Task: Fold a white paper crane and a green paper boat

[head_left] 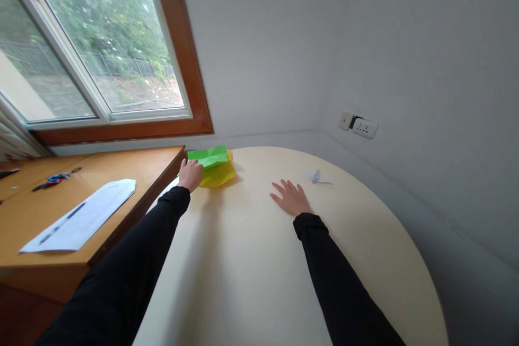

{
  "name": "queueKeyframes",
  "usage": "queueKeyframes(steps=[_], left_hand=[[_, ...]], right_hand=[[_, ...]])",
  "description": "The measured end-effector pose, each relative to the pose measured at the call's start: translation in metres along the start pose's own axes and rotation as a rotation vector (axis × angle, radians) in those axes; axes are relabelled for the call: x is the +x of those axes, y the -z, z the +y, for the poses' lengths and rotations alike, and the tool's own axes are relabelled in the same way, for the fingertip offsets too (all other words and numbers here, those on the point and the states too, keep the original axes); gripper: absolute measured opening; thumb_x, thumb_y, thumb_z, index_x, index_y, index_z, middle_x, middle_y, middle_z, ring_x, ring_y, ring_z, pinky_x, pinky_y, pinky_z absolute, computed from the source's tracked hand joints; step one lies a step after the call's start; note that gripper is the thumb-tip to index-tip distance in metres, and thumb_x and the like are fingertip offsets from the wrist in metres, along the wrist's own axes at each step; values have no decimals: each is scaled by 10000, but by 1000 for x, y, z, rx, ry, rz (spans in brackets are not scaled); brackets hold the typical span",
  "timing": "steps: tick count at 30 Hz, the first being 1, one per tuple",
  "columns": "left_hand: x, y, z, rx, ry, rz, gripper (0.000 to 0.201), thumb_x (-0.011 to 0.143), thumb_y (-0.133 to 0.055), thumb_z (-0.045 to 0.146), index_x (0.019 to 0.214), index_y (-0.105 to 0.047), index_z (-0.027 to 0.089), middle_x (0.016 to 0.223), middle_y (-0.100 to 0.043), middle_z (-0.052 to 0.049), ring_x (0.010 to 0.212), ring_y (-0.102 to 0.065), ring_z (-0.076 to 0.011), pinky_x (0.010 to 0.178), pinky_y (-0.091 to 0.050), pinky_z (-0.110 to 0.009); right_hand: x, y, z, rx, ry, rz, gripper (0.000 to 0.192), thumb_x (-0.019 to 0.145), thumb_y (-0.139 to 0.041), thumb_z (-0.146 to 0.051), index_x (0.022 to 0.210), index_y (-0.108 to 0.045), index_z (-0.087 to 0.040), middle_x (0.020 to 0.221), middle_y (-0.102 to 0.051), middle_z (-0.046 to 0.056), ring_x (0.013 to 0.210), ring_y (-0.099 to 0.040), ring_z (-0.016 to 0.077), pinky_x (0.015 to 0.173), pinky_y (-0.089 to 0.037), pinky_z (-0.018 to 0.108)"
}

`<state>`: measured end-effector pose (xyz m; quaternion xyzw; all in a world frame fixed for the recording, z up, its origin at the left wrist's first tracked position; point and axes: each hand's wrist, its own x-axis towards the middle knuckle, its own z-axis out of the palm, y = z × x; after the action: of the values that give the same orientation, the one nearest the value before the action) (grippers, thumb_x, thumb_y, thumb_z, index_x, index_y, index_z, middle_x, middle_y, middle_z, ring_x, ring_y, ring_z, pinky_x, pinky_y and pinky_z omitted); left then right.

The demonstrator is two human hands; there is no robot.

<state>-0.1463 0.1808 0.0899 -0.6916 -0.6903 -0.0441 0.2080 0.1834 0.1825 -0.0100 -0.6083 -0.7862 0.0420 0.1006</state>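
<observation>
My left hand (190, 174) reaches to the far left of the round table, its fingers closed on the edge of a creased green sheet of paper (213, 157). Below and behind that sheet is a yellow sheet of paper (218, 175), which rests on the table and is partly covered by the green one. My right hand (291, 198) lies flat on the pale tabletop with its fingers spread and nothing in them. Just beyond it to the right sits a small white folded paper figure (317, 177), apart from the fingers.
The round cream table (251, 281) stands against the wall. To its left is a wooden desk (117, 165) with a white paper sheet (87, 219), a pen (62, 223) and scissors (57, 178). A wall socket (365, 127) is at the right, a window at the upper left.
</observation>
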Motion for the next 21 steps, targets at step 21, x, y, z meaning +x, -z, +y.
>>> queueKeyframes(steps=[21], left_hand=[[-39, 83, 8, -500, -332, 388, 364, 899, -373, 263, 1105, -650, 148, 1054, -705, -93, 1021, -637, -244, 908, -493, -385]], right_hand=[[2, -1, 2, 24, 16, 27, 536, 902, -324, -535, 1391, -357, -317, 1497, -308, 63, 1375, -256, 257, 1092, -149, 515]])
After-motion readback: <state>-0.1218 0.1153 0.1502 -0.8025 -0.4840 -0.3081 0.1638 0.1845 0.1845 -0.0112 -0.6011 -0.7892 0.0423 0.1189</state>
